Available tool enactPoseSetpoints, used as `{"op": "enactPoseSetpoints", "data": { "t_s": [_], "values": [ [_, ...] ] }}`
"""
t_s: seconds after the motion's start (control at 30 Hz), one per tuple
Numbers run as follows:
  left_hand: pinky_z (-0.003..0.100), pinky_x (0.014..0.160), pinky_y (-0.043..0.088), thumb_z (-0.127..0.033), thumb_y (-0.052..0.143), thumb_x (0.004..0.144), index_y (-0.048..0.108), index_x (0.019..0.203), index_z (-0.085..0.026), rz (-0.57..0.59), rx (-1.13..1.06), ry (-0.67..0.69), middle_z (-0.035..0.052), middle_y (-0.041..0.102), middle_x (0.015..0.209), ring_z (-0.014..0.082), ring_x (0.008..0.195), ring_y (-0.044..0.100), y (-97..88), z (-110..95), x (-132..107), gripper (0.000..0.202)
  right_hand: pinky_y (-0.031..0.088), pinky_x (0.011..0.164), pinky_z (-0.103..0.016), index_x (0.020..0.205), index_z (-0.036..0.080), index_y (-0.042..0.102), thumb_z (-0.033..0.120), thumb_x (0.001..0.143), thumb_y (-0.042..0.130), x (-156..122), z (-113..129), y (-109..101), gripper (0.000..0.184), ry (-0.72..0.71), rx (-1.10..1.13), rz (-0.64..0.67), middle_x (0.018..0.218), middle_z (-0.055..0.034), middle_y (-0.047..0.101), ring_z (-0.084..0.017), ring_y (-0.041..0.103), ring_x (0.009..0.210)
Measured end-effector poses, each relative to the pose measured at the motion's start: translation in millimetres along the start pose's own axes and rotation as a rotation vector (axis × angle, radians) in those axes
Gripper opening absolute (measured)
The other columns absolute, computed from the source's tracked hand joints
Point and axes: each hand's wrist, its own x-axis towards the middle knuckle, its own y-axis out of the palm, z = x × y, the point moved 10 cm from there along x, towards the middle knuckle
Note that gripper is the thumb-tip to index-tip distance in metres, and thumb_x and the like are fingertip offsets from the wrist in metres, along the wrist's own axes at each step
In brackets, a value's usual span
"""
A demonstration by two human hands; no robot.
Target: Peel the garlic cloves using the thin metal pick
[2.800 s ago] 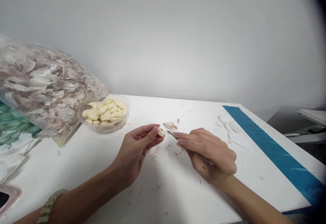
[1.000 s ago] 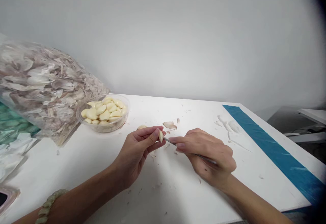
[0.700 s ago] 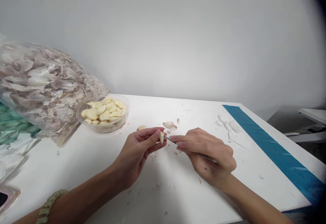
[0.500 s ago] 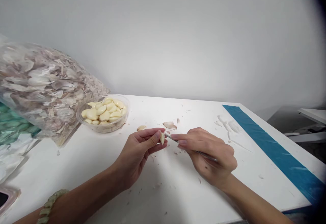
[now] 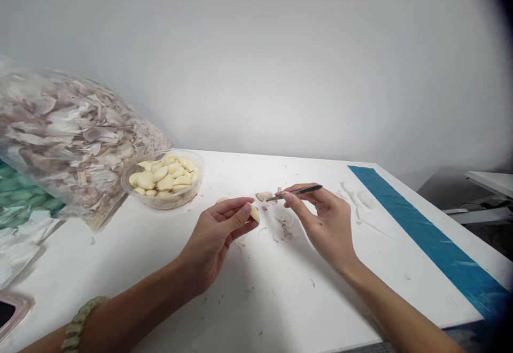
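My left hand pinches a pale, peeled garlic clove between thumb and fingers above the white table. Held by the fingers of my right hand is a slim pointed metal tool with a dark shaft. Its tip points left, a little apart from the clove; whether it is a small knife or tweezers I cannot tell. Behind my hands lies a piece of garlic skin. Another clove is partly hidden behind my left fingers. Small skin scraps lie under my right hand.
A clear plastic bowl full of peeled cloves stands at the back left. Beside it leans a big clear bag of garlic skins. Green bagged material, white crumpled paper and a blue strip flank the table.
My right hand has turned upward and drawn the tool's tip away from the clove. The clove in my left hand has tilted, with that hand nearly still.
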Motion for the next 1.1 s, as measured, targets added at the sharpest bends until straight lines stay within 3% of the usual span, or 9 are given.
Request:
{"op": "enactPoseSetpoints", "data": {
  "t_s": [0.17, 0.3, 0.43, 0.53, 0.63, 0.8, 1.1],
  "values": [
    [0.015, 0.073, 0.051, -0.028, 0.077, 0.066, 0.072, 0.081, -0.018, -0.043, -0.027, -0.005, -0.0016, 0.066, 0.071, 0.0072, 0.07, 0.062, -6.2, 0, 1, 0.019, 0.054, 0.062, -0.028, 0.065, 0.018, 0.064, 0.032, 0.079, 0.065, 1, -17, 17, 0.02, 0.142, -0.065, 0.159, 0.077, -0.0035, 0.071, -0.017, 0.067, 0.071],
    [0.015, 0.071, 0.052, -0.028, 0.075, 0.069, 0.072, 0.083, -0.019, -0.049, -0.024, -0.002, -0.0016, 0.066, 0.07, 0.0071, 0.069, 0.063, -7.4, 0, 1, 0.017, 0.053, 0.064, -0.029, 0.066, 0.019, 0.063, 0.031, 0.08, 0.063, 1, -21, 25, 0.019, 0.101, -0.188, 0.242, 0.068, -0.0008, 0.068, -0.015, 0.064, 0.064],
    [0.015, 0.073, 0.052, -0.024, 0.072, 0.072, 0.071, 0.085, -0.018, -0.059, -0.013, 0.005, -0.0005, 0.068, 0.075, 0.0068, 0.071, 0.063, -7.5, 0, 0, 0.015, 0.053, 0.066, -0.03, 0.072, 0.02, 0.065, 0.028, 0.082, 0.059, 1, -21, 29, 0.014, 0.054, -0.187, 0.27, 0.084, -0.0028, 0.072, -0.016, 0.065, 0.072],
    [0.016, 0.077, 0.052, -0.02, 0.071, 0.072, 0.071, 0.087, -0.017, -0.059, -0.023, 0.031, 0.0009, 0.07, 0.082, 0.0075, 0.075, 0.063, -8.0, -2, 2, 0.015, 0.054, 0.067, -0.028, 0.076, 0.019, 0.066, 0.026, 0.084, 0.057, 1, -14, 27, 0.013, 0.003, -0.122, 0.241, 0.085, -0.0029, 0.072, -0.016, 0.066, 0.075],
    [0.019, 0.083, 0.052, -0.017, 0.07, 0.073, 0.071, 0.09, -0.017, -0.055, -0.045, 0.058, 0.0019, 0.07, 0.087, 0.0089, 0.08, 0.064, -9.7, -4, 5, 0.017, 0.051, 0.057, -0.025, 0.08, 0.019, 0.065, 0.025, 0.085, 0.056, -1, -7, 28, 0.012, -0.052, -0.131, 0.247, 0.085, -0.0035, 0.071, -0.014, 0.064, 0.072],
    [0.022, 0.089, 0.051, -0.015, 0.068, 0.074, 0.07, 0.091, -0.017, -0.072, -0.058, 0.076, 0.0037, 0.069, 0.094, 0.011, 0.087, 0.064, -13.8, -6, 6, 0.018, 0.045, 0.053, -0.024, 0.08, 0.019, 0.063, 0.023, 0.086, 0.053, -11, -17, 52, 0.012, -0.077, -0.34, 0.507, 0.071, -0.0005, 0.066, -0.013, 0.059, 0.061],
    [0.022, 0.091, 0.05, -0.019, 0.068, 0.075, 0.069, 0.092, -0.017, -0.045, -0.031, 0.055, 0.0031, 0.067, 0.093, 0.0111, 0.09, 0.062, -9.1, -3, 5, 0.017, 0.044, 0.055, -0.024, 0.08, 0.019, 0.064, 0.024, 0.086, 0.053, -5, -16, 43, 0.013, -0.05, -0.352, 0.437, 0.072, -0.0006, 0.066, -0.013, 0.058, 0.062]
  ]
}}
